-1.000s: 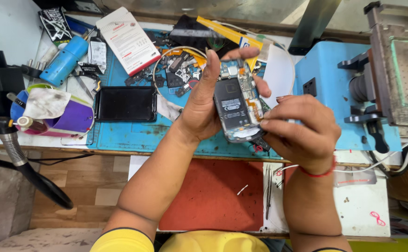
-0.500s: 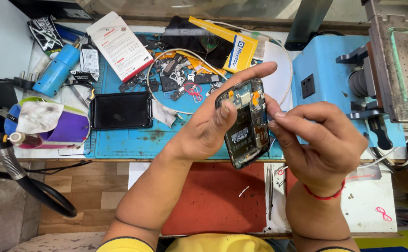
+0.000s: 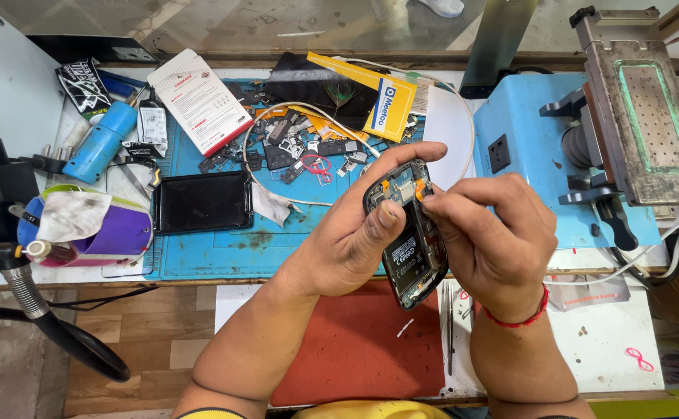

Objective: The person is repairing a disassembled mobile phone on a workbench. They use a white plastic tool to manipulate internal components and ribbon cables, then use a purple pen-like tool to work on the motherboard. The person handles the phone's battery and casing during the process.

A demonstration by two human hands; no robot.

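The left hand grips an opened phone, tilted upward so its insides show. The right hand has its fingers pinched at the phone's upper edge, above the cluttered tabletop.

Showing bright, even daylight from above, casting only soft shadows under the hands. Staying sharp across the centre, bending slightly at the frame edges, catching pale glare along the glass pane at top.

Two hands, left hand and right hand, on one opened phone; beyond the grip one black screen, one blue cylinder, one red-and-white box, one blue machine.
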